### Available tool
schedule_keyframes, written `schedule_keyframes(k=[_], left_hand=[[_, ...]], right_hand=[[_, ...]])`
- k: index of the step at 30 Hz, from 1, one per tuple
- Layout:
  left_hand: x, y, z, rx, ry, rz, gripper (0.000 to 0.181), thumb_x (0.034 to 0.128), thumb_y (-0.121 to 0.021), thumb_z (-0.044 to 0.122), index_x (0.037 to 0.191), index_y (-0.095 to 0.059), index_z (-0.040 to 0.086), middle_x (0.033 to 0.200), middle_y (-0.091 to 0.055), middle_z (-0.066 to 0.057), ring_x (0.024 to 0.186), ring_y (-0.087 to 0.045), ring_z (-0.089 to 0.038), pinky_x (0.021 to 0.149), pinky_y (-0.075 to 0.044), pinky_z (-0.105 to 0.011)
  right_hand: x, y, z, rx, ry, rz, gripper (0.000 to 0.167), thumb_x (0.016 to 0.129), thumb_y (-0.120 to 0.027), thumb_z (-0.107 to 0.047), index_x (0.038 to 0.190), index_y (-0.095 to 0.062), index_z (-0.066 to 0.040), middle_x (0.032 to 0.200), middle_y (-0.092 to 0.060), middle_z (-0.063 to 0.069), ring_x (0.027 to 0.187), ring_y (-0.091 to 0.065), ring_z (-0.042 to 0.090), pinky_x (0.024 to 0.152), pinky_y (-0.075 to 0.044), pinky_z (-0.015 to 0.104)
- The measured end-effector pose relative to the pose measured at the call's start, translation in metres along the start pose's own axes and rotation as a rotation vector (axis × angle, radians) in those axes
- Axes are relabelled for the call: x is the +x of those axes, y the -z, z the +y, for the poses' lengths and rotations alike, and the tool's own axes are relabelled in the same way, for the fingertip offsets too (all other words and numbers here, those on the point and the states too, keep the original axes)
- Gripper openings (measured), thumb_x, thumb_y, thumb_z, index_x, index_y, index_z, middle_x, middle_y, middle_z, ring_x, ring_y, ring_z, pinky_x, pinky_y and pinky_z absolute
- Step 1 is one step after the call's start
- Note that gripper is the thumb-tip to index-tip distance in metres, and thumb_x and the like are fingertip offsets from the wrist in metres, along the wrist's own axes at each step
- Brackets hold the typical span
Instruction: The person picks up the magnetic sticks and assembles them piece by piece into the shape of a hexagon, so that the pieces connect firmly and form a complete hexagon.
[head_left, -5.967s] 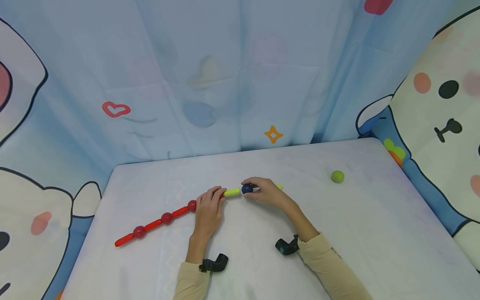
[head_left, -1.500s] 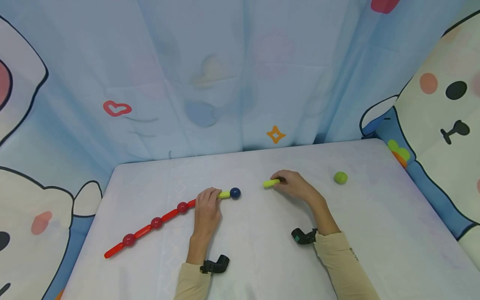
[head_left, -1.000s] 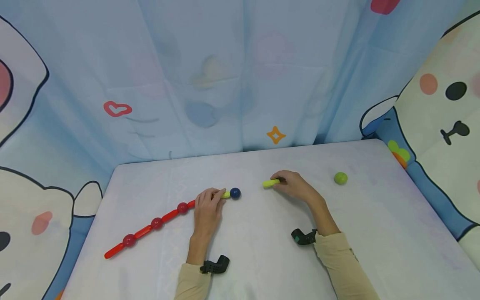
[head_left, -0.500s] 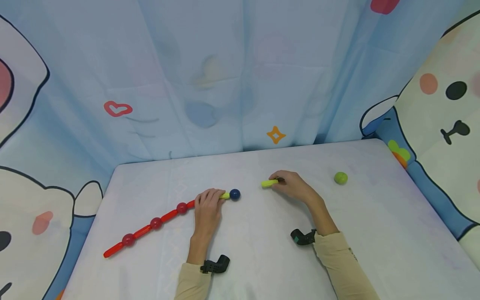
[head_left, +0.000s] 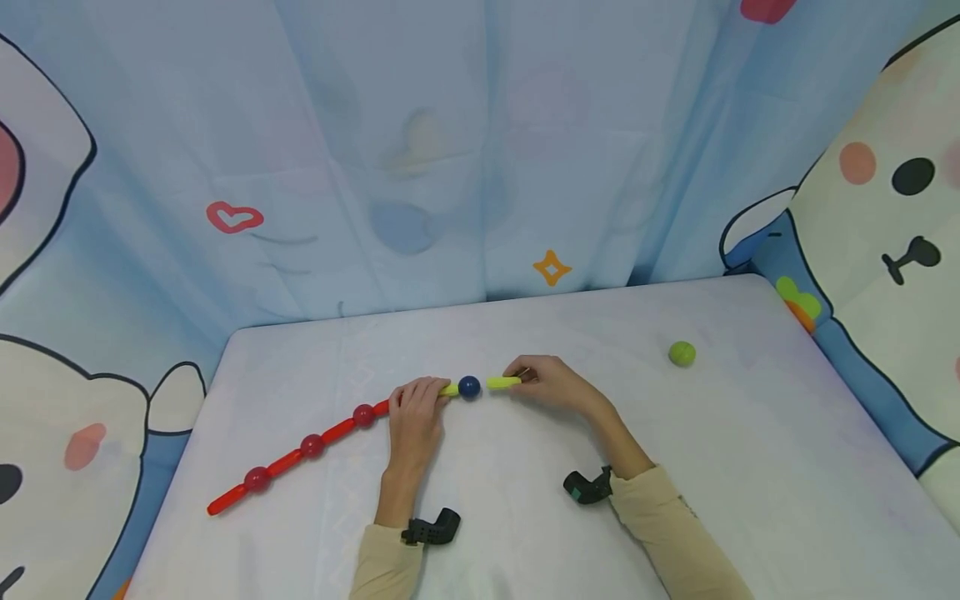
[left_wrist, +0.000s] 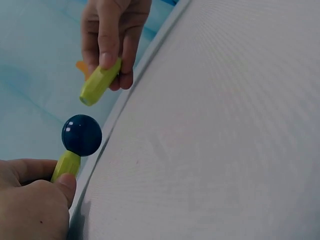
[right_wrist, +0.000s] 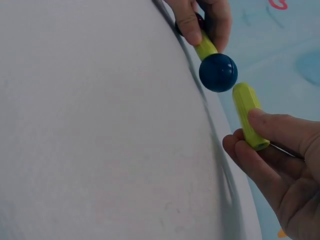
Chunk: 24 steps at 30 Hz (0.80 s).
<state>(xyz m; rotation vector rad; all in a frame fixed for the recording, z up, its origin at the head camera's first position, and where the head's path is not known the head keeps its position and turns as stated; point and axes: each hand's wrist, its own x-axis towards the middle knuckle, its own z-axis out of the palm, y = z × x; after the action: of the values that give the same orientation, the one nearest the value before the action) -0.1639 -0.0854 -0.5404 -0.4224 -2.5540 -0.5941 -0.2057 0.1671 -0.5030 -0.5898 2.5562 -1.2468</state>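
Note:
My left hand (head_left: 417,417) pinches a yellow-green rod (left_wrist: 66,164), part of a chain of red rods (head_left: 283,464) and red balls (head_left: 312,446) lying to the lower left. A shiny dark blue ball (head_left: 469,387) sits on the free end of that rod. Between the thumb and fingers of my right hand (head_left: 553,385) is a second yellow-green rod (right_wrist: 248,112). Its front end points at the blue ball, with a small gap between them in the head and left wrist views. The chain's part under my left hand is hidden.
A light green ball (head_left: 682,353) rests on the white tabletop (head_left: 750,467) toward the far right. Behind the table hangs a pale blue printed curtain (head_left: 420,167). A black wrist camera (head_left: 432,527) is strapped to each forearm.
Six seconds ago my right fingers held the blue ball near the chain; by 1.5 seconds ago it sat on the end. My right hand then brought the loose yellow-green rod left toward it.

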Motion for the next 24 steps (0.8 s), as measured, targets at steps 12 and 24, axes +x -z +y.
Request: schedule_keyframes(k=[12,24], left_hand=[[0.0,-0.001,0.0,-0.001,0.001,0.015,0.027,0.0877,-0.07,0.012,0.114,-0.066,0.015,0.11,-0.07,-0.001,0.11,-0.06,-0.022,0.099,-0.044,-0.046],[0.0,-0.002,-0.002,0.026,0.04,0.03,0.028,0.0882,-0.07,0.014,0.115,-0.065,0.015,0.111,-0.069,-0.002,0.111,-0.059,-0.023,0.099,-0.044,-0.049]], right_hand=[[0.002,-0.009,-0.005,0.004,0.016,0.0,0.023,0.088,-0.07,-0.011,0.109,-0.067,-0.004,0.107,-0.071,0.012,0.094,-0.066,0.019,0.083,-0.054,0.031],[0.003,-0.013,-0.008,0.006,-0.018,0.018,0.026,0.088,-0.069,-0.012,0.113,-0.066,-0.003,0.109,-0.07,0.012,0.098,-0.067,0.021,0.086,-0.056,0.033]])
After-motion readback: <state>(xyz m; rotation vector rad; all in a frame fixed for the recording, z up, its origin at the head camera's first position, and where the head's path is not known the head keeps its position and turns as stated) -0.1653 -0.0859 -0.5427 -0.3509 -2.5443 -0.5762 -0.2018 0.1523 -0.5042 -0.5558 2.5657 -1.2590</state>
